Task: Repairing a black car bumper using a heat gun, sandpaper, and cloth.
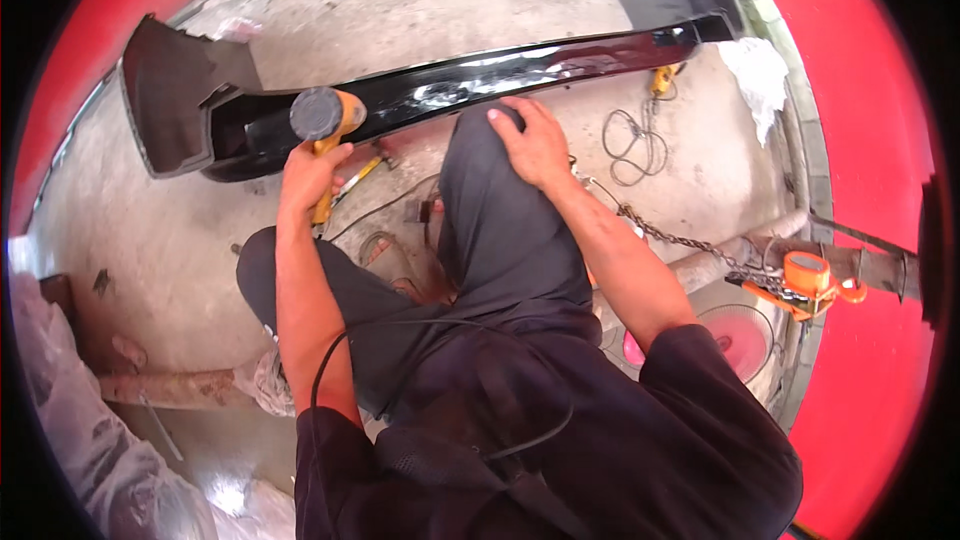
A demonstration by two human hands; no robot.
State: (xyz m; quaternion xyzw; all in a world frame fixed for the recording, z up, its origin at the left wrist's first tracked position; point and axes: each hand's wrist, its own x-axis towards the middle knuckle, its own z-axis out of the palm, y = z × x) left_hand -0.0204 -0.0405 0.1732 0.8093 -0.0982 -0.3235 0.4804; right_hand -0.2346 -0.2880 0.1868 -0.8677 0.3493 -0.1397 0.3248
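A long glossy black car bumper (520,70) lies across the concrete floor in front of me. My left hand (308,172) grips the orange handle of a heat gun (325,118), whose dark round body points at the bumper's left part. My right hand (535,145) rests flat on my raised right knee in dark trousers, just below the bumper's lower edge, holding nothing. A black cable runs from the tool back over my left arm and chest.
A screwdriver with a yellow handle (358,178) lies on the floor under the tool. A coiled wire (630,145) and a white rag (760,75) lie at right. A chain runs to an orange hoist (810,280). Plastic sheeting (70,410) is at lower left.
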